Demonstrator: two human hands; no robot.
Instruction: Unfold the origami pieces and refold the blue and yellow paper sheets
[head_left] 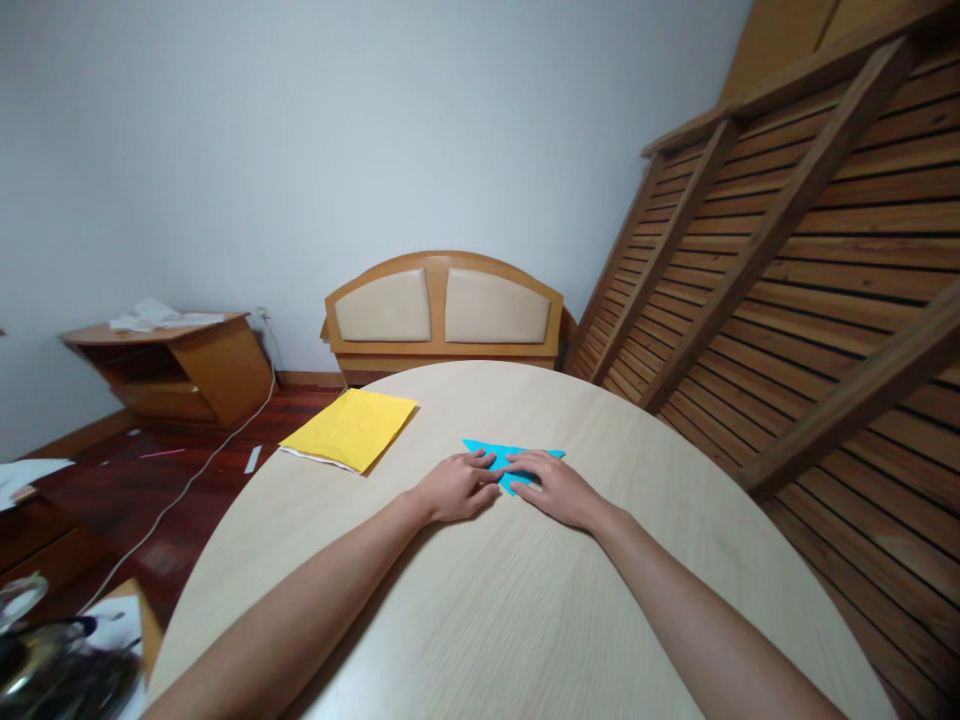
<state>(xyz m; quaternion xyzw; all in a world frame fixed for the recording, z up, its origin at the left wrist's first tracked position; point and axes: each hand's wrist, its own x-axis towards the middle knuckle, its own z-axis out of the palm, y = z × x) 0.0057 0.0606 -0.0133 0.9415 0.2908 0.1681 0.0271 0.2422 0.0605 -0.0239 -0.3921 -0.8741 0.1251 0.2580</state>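
1. At the centre of the round, pale wood-grain table lies a flat, folded piece of bright blue paper, shaped like a triangle with its long edge toward twelve o'clock.
2. Both hands rest on the near part of that blue paper, palms down.
3. The left hand lies flat with its fingers loosely together, fingertips pressing the paper's edge at about eight o'clock of the sheet; it grips nothing.
4. The right hand lies flat too, fingers stretched toward nine o'clock, covering the paper's near right part; it presses rather than grasps.
5. The two hands' fingertips nearly meet over the paper, so its lower point is hidden and I cannot tell how it is folded there.
6. At ten o'clock from the hands, well apart, a yellow padded envelope lies flat on the table with its corner reaching over the rim.
7. Beyond the table at twelve o'clock, a wooden headboard with two beige cushioned panels leans against the white wall.
8. At two to three o'clock, a slatted brown wooden bed frame stands tilted, close to the table's edge.
9. At nine o'clock, a low wooden corner cabinet carries crumpled white papers, and a white cable trails across the dark red floor.
10. Nothing lies on the table between the forearms and the paper.
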